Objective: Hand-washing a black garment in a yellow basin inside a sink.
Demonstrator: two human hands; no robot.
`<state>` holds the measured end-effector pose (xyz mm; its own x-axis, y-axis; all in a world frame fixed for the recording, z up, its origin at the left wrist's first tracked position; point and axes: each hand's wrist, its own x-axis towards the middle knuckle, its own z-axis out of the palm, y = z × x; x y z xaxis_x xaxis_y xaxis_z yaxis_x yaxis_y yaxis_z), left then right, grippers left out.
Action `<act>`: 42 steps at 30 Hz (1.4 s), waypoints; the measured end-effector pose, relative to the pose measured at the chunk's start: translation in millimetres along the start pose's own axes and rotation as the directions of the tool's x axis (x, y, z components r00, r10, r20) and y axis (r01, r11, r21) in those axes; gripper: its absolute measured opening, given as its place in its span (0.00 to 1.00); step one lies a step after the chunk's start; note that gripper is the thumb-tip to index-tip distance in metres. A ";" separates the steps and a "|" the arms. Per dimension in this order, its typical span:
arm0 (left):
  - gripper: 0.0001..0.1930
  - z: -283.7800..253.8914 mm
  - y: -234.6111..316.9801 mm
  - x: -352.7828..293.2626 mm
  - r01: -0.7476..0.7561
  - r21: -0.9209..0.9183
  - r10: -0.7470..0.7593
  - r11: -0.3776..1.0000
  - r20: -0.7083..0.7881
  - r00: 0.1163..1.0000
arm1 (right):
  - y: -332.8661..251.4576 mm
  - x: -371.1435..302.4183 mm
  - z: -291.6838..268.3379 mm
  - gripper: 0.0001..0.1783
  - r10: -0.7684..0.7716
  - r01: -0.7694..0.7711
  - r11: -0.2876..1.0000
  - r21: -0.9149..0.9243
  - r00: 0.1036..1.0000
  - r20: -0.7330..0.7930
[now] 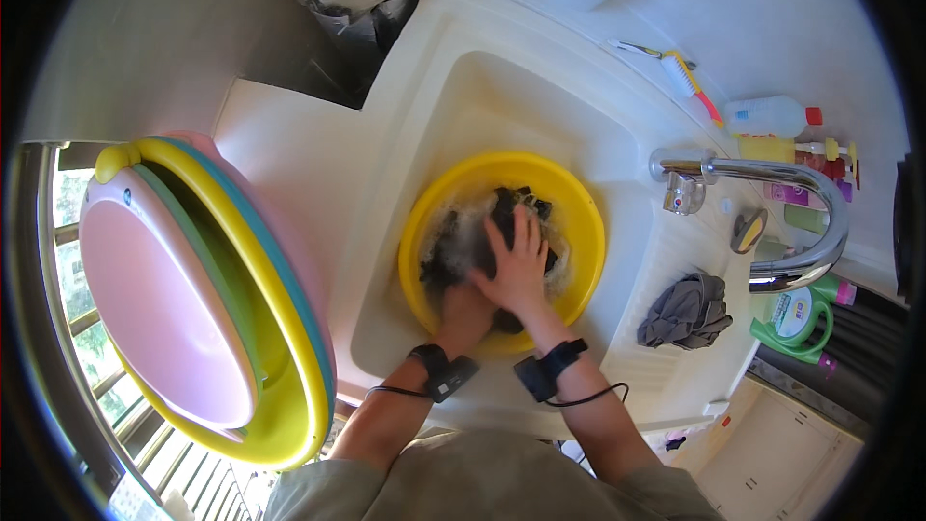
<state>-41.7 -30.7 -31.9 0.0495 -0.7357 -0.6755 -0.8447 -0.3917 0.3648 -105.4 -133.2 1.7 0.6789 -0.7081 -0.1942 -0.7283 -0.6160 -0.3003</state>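
Observation:
A yellow basin [586, 195] holds sudsy water and a wet dark cloth [446, 253], and it sits inside a white sink [526, 101]. My right hand [521, 268] lies on the cloth with its fingers stretched and spread, pressing on it from above. My left hand [465, 313] is beside it at the basin's near left side, partly in the water. Its fingers are hidden by foam and cloth. Both wrists wear black straps with small boxes and thin cables.
A chrome faucet [820, 203] curves over the right side. On the sink's ribbed ledge lies a crumpled grey cloth [687, 311]. Bottles and a scrubbing brush [681, 75] line the far right edge. Several nested plastic basins [164, 299] lean at the left, near a barred window.

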 end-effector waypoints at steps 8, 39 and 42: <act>0.41 8.6 9.1 7.6 0.089 -0.181 -0.097 0.979 -0.033 0.995 | 44.1 56.2 37.4 0.24 0.233 -0.229 0.970 0.084 0.972 -0.043; 0.37 1.3 16.4 8.3 0.104 -0.271 -0.144 0.957 -0.129 0.981 | 39.1 84.6 16.0 0.31 0.295 -0.343 0.933 0.110 0.902 0.315; 0.29 -7.1 15.9 18.4 0.056 -0.196 -0.033 0.979 0.116 0.993 | 83.9 97.8 9.0 0.31 0.173 -0.436 0.856 0.279 0.749 0.640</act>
<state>-50.5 -54.4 -34.0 0.0153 -0.6531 -0.7571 -0.7200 -0.5326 0.4449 -99.3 -251.1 -50.9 0.4420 -0.4158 -0.7948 -0.8932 -0.1221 -0.4329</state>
